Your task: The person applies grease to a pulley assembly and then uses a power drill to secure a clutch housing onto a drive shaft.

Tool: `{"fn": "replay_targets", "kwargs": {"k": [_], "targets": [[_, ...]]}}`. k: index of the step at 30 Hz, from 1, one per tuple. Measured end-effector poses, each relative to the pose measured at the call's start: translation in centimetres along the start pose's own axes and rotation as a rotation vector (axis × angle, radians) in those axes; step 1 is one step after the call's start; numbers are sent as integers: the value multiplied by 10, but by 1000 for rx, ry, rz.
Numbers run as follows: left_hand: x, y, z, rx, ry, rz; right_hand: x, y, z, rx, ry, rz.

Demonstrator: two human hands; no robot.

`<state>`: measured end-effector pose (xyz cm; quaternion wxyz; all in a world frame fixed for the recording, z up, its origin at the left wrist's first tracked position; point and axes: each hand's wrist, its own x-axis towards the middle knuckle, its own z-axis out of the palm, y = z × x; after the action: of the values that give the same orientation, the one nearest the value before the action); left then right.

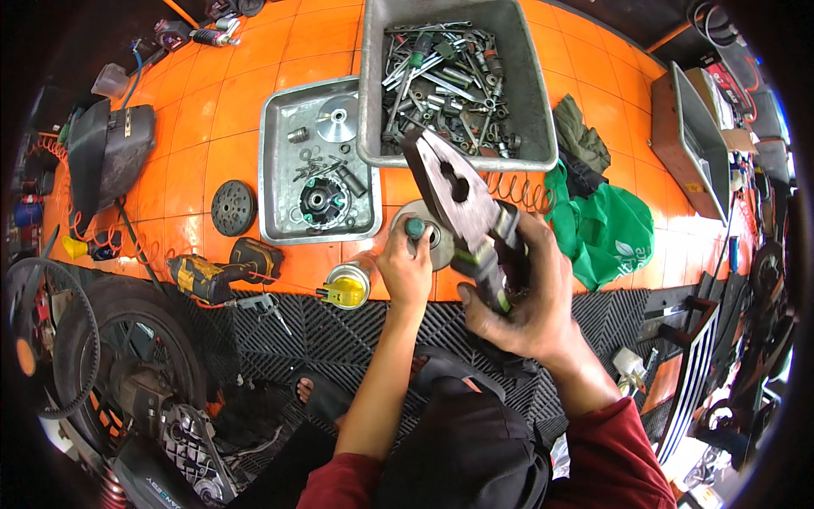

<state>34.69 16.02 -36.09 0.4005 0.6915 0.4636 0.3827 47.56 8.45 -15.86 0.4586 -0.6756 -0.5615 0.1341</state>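
A pair of combination pliers (456, 191) is raised jaws-up in my right hand (536, 301), whose fingers wrap its dark, green-marked handles. At the orange tiled surface, my left hand (405, 273) is closed, thumb and fingers round a small part with a green end (414, 227). Most of that part is hidden by the fingers. Behind the left fingertips is a round metal disc (441, 252) with a ring at its centre; whether the hand touches it cannot be told. The pliers partly cover the disc's right side.
A grey bin (370, 102) of loose tools overlaps a metal tray (268, 170) of parts. Nearby are a perforated round part (234, 208), a yellow cordless tool (201, 280), a yellow-topped can (348, 287), a coil spring (519, 191), a green bag (606, 229) and a wheel (123, 331).
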Motion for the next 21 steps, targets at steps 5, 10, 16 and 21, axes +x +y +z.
{"fn": "replay_targets", "kwargs": {"k": [5,10,16,21], "targets": [[5,35,15,17,-2,-14,-35,71,25,-424,-458,263],[16,41,-6,83,-81,-77,-19,21,0,-65,-277,551],[-35,96,6,-198,-63,288,-78,32,-37,320,196,803],[-63,77,21,-102,-241,437,-116,44,-54,361,430,864]]}}
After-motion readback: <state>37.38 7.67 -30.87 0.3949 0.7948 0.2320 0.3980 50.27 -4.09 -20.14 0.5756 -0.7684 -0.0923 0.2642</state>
